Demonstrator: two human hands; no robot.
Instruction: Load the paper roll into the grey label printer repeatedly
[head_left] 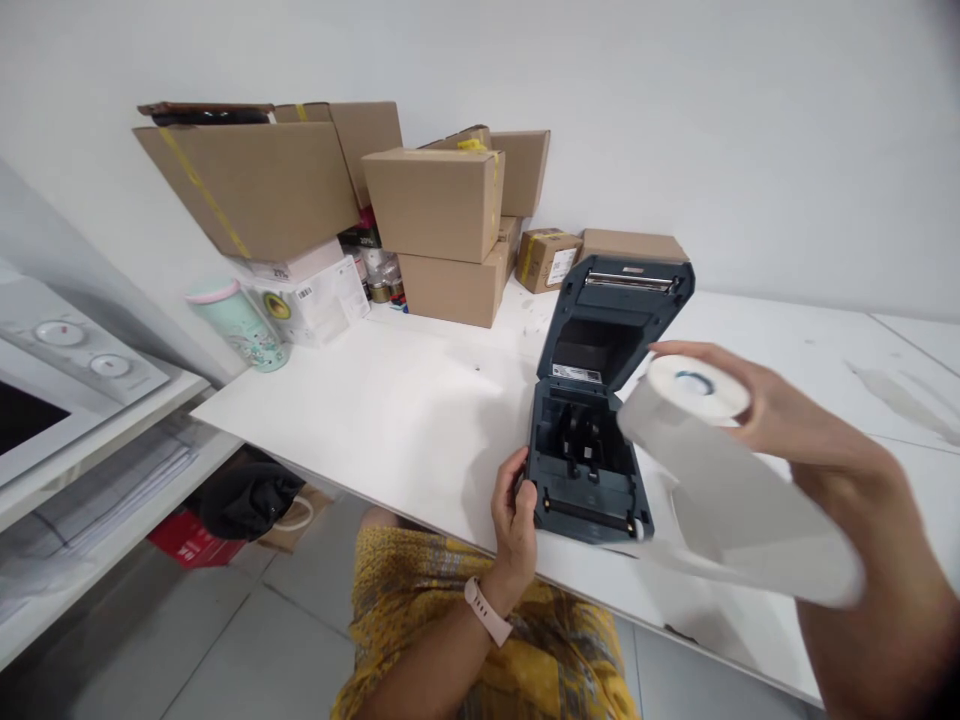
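Note:
A dark label printer (592, 515) stands on the white table with its lid (619, 300) tipped up, so the black roll holders (581, 435) inside show. My left hand (515, 515) grips the printer's near left corner, thumb and fingers on its side. Beside the printer on the right, my right hand (772, 405) holds a white label roll (656, 400) above the table. A long loose strip (757, 510) unwinds from the roll toward the lower right, smeared by motion. The roll's blue-edged core faces up.
Cardboard boxes (442, 205) are stacked at the back by the wall. A mint tumbler (244, 325) and a white avocado-print box (311, 305) stand at the table's left end. Further left, a microwave (75, 360) sits on a shelf. The table's front edge runs above my lap.

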